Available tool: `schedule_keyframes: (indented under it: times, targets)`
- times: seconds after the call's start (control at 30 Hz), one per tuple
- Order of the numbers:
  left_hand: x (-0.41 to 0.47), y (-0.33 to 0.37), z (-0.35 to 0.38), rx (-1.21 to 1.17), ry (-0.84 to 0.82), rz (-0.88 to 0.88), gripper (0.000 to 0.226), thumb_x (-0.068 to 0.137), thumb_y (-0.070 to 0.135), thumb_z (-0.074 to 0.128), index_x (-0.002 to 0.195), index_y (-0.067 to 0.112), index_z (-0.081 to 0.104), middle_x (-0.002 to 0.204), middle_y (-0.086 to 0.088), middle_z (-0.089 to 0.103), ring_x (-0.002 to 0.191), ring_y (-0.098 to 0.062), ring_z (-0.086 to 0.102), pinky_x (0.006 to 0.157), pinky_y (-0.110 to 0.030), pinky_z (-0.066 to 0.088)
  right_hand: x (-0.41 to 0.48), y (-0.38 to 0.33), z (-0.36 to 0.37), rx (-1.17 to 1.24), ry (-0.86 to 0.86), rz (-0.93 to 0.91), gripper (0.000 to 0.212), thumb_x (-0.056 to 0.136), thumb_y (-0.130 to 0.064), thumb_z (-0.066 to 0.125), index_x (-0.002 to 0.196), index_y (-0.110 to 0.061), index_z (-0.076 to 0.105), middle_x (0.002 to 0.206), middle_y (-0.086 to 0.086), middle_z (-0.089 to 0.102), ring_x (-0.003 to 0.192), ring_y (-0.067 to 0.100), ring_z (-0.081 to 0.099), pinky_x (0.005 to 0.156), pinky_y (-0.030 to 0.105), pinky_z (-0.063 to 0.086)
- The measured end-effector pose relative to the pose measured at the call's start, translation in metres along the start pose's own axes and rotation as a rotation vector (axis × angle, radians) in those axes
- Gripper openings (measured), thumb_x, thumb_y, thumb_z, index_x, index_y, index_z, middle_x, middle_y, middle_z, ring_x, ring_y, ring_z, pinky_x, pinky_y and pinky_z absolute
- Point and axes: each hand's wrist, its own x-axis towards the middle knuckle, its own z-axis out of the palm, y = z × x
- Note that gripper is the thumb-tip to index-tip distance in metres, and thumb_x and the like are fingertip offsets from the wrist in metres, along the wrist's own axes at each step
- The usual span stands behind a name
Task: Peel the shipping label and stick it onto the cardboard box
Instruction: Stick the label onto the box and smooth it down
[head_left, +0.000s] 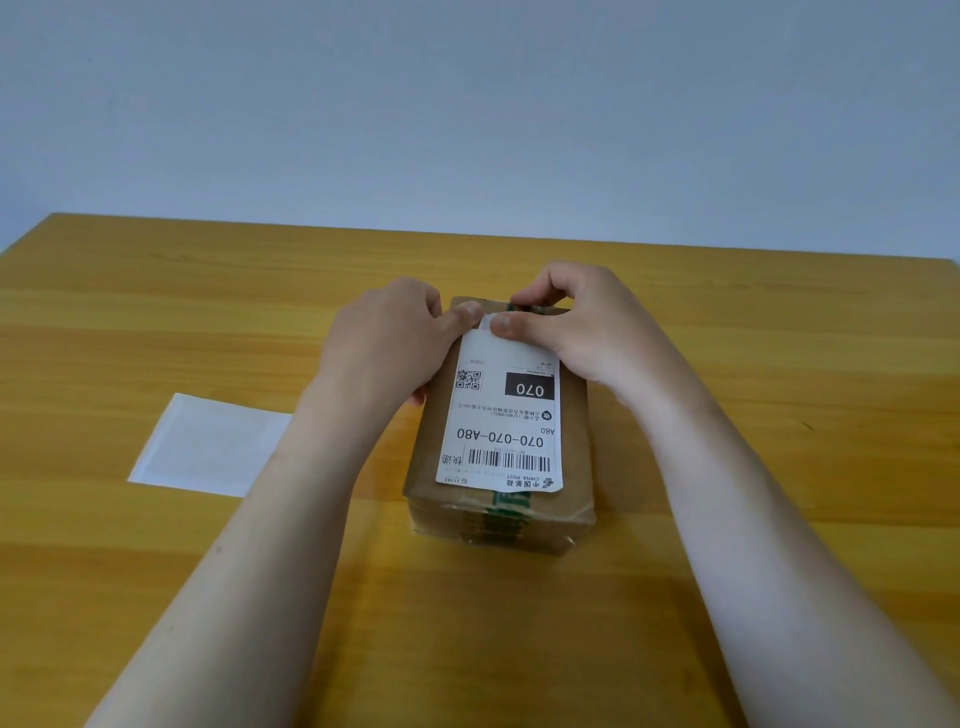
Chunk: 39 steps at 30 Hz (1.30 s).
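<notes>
A brown cardboard box with green-printed tape stands in the middle of the wooden table. A white shipping label with a barcode and "070-070-A80" lies flat on its top, upside down to me. My left hand grips the box's left side, its thumb pressing on the label's far edge. My right hand rests on the far right of the box top, thumb down on the label's far edge beside the left thumb, fingers curled over the box's far rim.
A blank white backing sheet lies flat on the table to the left of the box. A plain pale wall stands behind the table's far edge.
</notes>
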Motion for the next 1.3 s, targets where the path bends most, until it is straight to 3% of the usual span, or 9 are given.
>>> schedule_keyframes:
  times: [0.23, 0.4, 0.5, 0.6, 0.7, 0.8, 0.93, 1.17, 1.3]
  targets:
    - [-0.002, 0.002, -0.002, -0.068, 0.011, -0.017, 0.048, 0.102, 0.057, 0.048, 0.079, 0.015, 0.051, 0.073, -0.001, 0.073, 0.052, -0.019, 0.070, 0.050, -0.029, 0.040, -0.003, -0.002, -0.003, -0.008, 0.005, -0.022, 0.031, 0.091, -0.052, 0.075, 0.115, -0.032, 0.074, 0.112, -0.018, 0.068, 0.105, -0.003, 0.062, 0.072, 0.013, 0.044]
    - [0.000, 0.000, -0.008, -0.081, 0.001, -0.046, 0.055, 0.095, 0.069, 0.052, 0.098, 0.014, 0.057, 0.087, -0.002, 0.068, 0.077, -0.019, 0.062, 0.057, -0.035, 0.039, -0.004, -0.006, -0.009, 0.054, -0.051, -0.031, 0.069, 0.086, -0.059, 0.077, 0.147, -0.037, 0.056, 0.142, -0.018, 0.059, 0.121, 0.002, 0.057, 0.084, 0.017, 0.044]
    - [0.000, -0.005, -0.010, -0.176, -0.102, -0.053, 0.057, 0.086, 0.068, 0.067, 0.105, 0.015, 0.056, 0.093, -0.003, 0.072, 0.084, -0.024, 0.069, 0.069, -0.040, 0.053, -0.004, -0.002, -0.010, 0.011, -0.163, 0.013, 0.097, 0.075, -0.060, 0.086, 0.158, -0.037, 0.043, 0.153, -0.016, 0.053, 0.130, 0.007, 0.057, 0.093, 0.025, 0.048]
    - [-0.005, -0.003, -0.015, -0.274, -0.216, -0.054, 0.055, 0.082, 0.060, 0.078, 0.111, 0.018, 0.057, 0.095, -0.003, 0.076, 0.086, -0.024, 0.075, 0.082, -0.050, 0.063, -0.004, -0.001, -0.010, 0.017, -0.216, 0.024, 0.114, 0.068, -0.056, 0.092, 0.163, -0.035, 0.034, 0.156, -0.013, 0.052, 0.132, 0.009, 0.055, 0.093, 0.026, 0.046]
    - [-0.007, -0.003, -0.017, -0.359, -0.315, -0.002, 0.028, 0.085, 0.042, 0.083, 0.097, 0.024, 0.065, 0.089, -0.002, 0.081, 0.083, -0.021, 0.079, 0.078, -0.048, 0.066, -0.003, 0.000, -0.012, -0.008, -0.273, 0.031, 0.134, 0.056, -0.058, 0.097, 0.166, -0.035, 0.025, 0.161, -0.012, 0.047, 0.140, 0.009, 0.048, 0.109, 0.033, 0.045]
    - [-0.006, -0.004, -0.017, -0.363, -0.392, 0.034, 0.032, 0.083, 0.037, 0.086, 0.109, 0.022, 0.074, 0.090, 0.000, 0.083, 0.084, -0.019, 0.080, 0.078, -0.049, 0.066, -0.003, 0.002, -0.013, -0.077, -0.324, 0.035, 0.151, 0.041, -0.065, 0.096, 0.168, -0.036, 0.019, 0.166, -0.012, 0.040, 0.148, 0.011, 0.042, 0.120, 0.040, 0.039]
    - [-0.004, -0.006, -0.016, -0.335, -0.438, 0.044, 0.036, 0.084, 0.038, 0.085, 0.116, 0.024, 0.074, 0.092, 0.001, 0.083, 0.086, -0.018, 0.080, 0.079, -0.049, 0.066, -0.005, -0.001, -0.014, -0.105, -0.347, 0.021, 0.142, 0.053, -0.054, 0.099, 0.168, -0.035, 0.018, 0.169, -0.015, 0.033, 0.147, 0.011, 0.044, 0.119, 0.037, 0.039]
    - [-0.009, 0.002, -0.016, -0.243, -0.345, -0.080, 0.067, 0.086, 0.053, 0.077, 0.121, 0.011, 0.038, 0.095, -0.003, 0.074, 0.080, -0.027, 0.078, 0.076, -0.047, 0.066, -0.004, -0.002, -0.013, -0.040, -0.247, 0.024, 0.124, 0.055, -0.054, 0.099, 0.161, -0.040, 0.037, 0.143, -0.011, 0.063, 0.120, 0.013, 0.066, 0.098, 0.032, 0.054]
    - [-0.009, 0.003, -0.017, -0.231, -0.333, -0.107, 0.067, 0.089, 0.058, 0.071, 0.120, 0.011, 0.034, 0.088, 0.000, 0.072, 0.068, -0.022, 0.075, 0.058, -0.034, 0.064, -0.004, -0.002, -0.011, -0.010, -0.206, 0.029, 0.114, 0.057, -0.053, 0.098, 0.156, -0.041, 0.043, 0.136, -0.014, 0.066, 0.110, 0.010, 0.070, 0.083, 0.026, 0.054]
